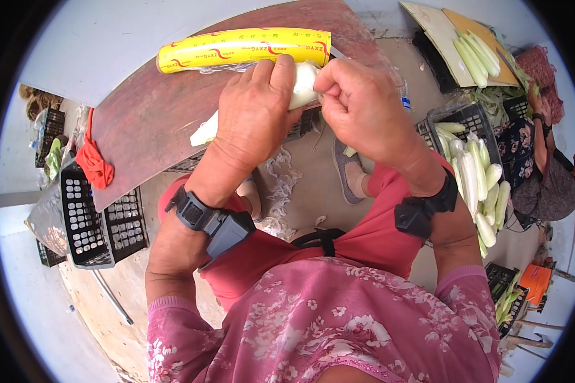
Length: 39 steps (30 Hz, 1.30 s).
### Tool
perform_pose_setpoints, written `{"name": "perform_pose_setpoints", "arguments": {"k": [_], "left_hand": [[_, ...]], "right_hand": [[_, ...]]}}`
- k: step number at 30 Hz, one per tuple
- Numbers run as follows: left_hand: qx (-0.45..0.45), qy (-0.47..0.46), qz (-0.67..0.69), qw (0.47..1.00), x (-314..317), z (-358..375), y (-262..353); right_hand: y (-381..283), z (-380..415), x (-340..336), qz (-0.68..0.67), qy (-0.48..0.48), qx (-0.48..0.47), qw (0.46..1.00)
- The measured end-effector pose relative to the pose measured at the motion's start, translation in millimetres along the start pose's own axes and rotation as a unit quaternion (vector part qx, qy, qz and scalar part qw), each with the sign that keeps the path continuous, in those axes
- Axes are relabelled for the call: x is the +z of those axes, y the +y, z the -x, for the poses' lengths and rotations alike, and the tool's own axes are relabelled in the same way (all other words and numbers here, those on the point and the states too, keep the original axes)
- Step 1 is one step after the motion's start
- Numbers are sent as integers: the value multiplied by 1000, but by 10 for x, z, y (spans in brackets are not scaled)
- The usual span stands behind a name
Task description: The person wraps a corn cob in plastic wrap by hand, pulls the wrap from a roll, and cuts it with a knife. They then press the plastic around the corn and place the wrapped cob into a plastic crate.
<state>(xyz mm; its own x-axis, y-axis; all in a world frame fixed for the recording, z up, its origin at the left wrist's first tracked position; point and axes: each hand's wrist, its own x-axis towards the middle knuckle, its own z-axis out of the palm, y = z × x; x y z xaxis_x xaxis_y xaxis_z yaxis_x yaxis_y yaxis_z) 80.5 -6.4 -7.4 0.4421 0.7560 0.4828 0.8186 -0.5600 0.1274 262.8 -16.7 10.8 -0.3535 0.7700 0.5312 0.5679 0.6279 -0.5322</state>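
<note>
Your left hand (255, 108) wrapped round the pale corn ear (303, 83) over the red board (153, 115), just below the yellow film roll (243, 48). Your right hand (358, 105) pinched shut at its tip.

Bare concrete floor (313, 185), dusty, in bright daylight. A reddish-brown board (147, 115) serves as a work surface, resting on black plastic crates (86, 220); a red cloth (96, 165) hangs at its left edge. Pale husk scraps (280, 182) lie on the floor below the board. Right: a black crate (469, 124) filled with pale peeled stalks (482, 185). Upper right: cardboard sheets (444, 32) carrying more stalks. Far right: another person seated, partly in view. Lower right: an orange item (535, 281) beside a further crate.
</note>
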Motion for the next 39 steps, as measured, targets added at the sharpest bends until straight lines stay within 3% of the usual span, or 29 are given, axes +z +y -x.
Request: {"name": "perform_pose_setpoints", "arguments": {"k": [6,9,11,15,18,24,30,33,39], "left_hand": [[-18,-25,59,998,28,12,1],[-45,-72,151,985,-41,33,4],[-76,-121,232,962,-67,16,12],[-110,-139,393,903,-84,14,-14],[-111,-114,466,870,-76,22,-28],[-124,-145,563,804,-124,12,-35],[-113,-167,560,804,-161,8,-22],[-99,-164,565,803,-149,16,-23],[-91,-173,551,811,-147,18,-39]], "right_hand": [[29,-24,-41,-13,19,44,999],[100,-66,-99,-39,49,24,998],[118,-67,-112,-146,35,93,984],[69,-81,-200,-264,-36,126,955],[68,-89,-334,-252,-127,140,949],[120,-94,-385,-272,-137,51,951],[106,-83,-385,-268,-155,39,950],[104,-78,-323,-307,-113,19,945],[130,-101,-328,-209,-114,-51,970]]}}
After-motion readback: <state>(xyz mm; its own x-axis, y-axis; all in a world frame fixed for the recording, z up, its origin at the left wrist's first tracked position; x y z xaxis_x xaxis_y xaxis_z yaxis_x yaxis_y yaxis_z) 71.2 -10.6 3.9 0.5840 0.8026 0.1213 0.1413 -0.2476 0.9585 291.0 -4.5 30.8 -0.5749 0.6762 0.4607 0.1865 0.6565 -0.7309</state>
